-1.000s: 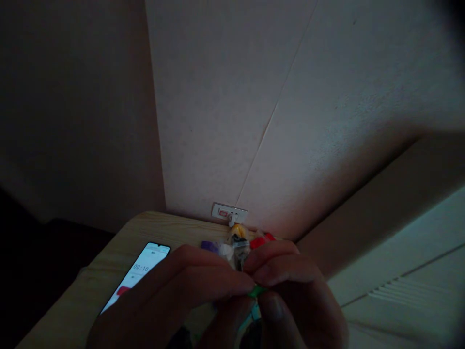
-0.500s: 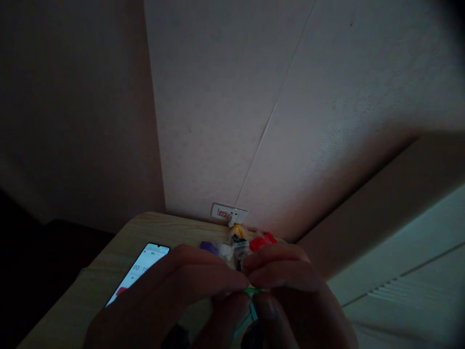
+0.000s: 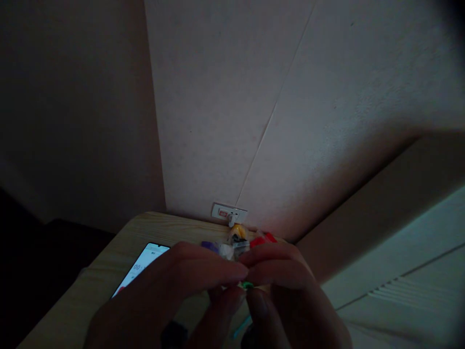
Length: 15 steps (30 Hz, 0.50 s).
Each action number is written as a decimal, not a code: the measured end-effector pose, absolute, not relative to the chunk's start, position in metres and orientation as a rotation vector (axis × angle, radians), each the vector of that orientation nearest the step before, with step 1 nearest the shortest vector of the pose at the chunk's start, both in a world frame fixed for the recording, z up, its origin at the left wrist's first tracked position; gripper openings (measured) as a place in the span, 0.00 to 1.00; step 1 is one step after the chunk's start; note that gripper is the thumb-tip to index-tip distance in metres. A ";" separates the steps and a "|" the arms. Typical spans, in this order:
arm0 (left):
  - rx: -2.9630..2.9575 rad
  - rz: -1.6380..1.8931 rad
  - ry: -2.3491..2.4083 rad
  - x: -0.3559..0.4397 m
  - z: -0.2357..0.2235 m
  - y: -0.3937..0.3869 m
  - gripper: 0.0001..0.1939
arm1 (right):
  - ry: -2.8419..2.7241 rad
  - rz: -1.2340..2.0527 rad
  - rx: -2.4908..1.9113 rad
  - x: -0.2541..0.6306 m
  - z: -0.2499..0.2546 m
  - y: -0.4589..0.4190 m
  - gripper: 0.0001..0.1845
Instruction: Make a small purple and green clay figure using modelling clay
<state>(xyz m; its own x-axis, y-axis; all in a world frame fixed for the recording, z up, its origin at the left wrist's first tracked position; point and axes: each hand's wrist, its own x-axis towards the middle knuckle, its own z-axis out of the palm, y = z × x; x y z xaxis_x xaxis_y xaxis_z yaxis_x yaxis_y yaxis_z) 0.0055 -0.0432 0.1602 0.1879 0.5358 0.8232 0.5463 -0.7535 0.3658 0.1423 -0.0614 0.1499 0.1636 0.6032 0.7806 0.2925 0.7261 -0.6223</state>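
My left hand (image 3: pixel 163 286) and my right hand (image 3: pixel 294 281) meet at their fingertips over the table, both closed in a pinch. Between them shows a small bright green piece (image 3: pixel 247 285), thin and mostly covered by the fingers; its kind cannot be made out. Beneath my thumbs a narrow teal strip (image 3: pixel 242 327) slants down; whether it joins the green piece is hidden. Two dark shapes, one a dark lump (image 3: pixel 174 334) below my left hand and the other a dark round thing (image 3: pixel 249 337) by my right thumb, are too dim to name.
A lit phone (image 3: pixel 140 266) showing a timer lies left on the wooden table (image 3: pixel 105 271). Behind my hands are small plastic bags with purple (image 3: pixel 209 246), yellow (image 3: pixel 238 231) and red (image 3: pixel 262 239) contents. A wall outlet (image 3: pixel 228 212) holds a white plug.
My right thumb has shifted slightly left, towards my left thumb. The teal strip between the thumbs is now mostly covered, while the green piece shows a little higher and brighter.
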 end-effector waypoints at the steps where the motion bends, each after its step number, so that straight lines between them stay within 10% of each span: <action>1: -2.411 -1.666 -1.064 0.004 0.160 -0.042 0.06 | -1.403 0.256 -0.791 0.140 0.149 -0.061 0.05; 15: -2.405 -2.042 -1.277 0.015 0.163 -0.049 0.07 | -1.470 0.240 -0.827 0.146 0.151 -0.062 0.10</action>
